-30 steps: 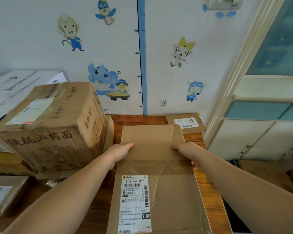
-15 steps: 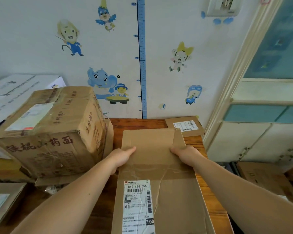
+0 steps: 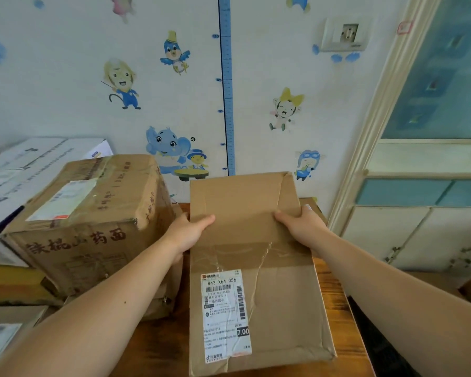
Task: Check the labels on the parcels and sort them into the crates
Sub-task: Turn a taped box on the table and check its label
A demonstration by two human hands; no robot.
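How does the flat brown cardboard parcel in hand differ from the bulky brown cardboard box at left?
The flat brown cardboard parcel is thin, gripped by the left hand and right hand; the bulky brown cardboard box is deep and unheld. The parcel's face is unprinted; the box bears printed characters. Both carry white labels.

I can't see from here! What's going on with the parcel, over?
Left grip and right grip hold flat parcel by its sides. Label faces camera. Big brown box close on left.
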